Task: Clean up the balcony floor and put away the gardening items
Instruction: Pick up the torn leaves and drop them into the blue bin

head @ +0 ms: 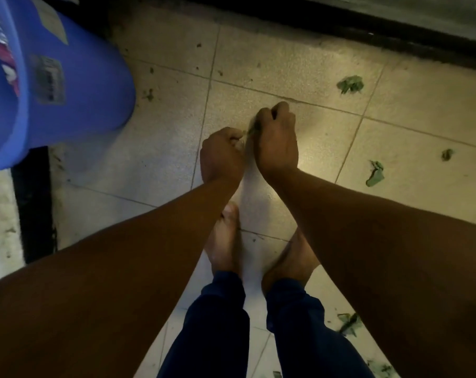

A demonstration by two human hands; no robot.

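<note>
Left hand (221, 155) and right hand (277, 137) are both pinching leaf scraps (250, 129) above tiled floor (286, 66); blue bucket (75, 85) nearby.

A home balcony: pale tiled floor (286, 64) strewn with green leaf scraps (350, 84), blue plastic bucket (75, 85) beside it.

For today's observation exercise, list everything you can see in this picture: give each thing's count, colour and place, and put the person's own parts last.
bucket: one, blue with stickers, upper left, standing on the floor
leaf scraps: several, green, scattered over the tiles, mostly to the right
floor: pale beige tiles with dark joints
dark ledge: one, black, along the top edge
left hand: curled, beside the right hand, pinching green bits
right hand: curled, pinching green bits at the centre
bare feet: two, lower centre, below dark blue trouser legs
</note>
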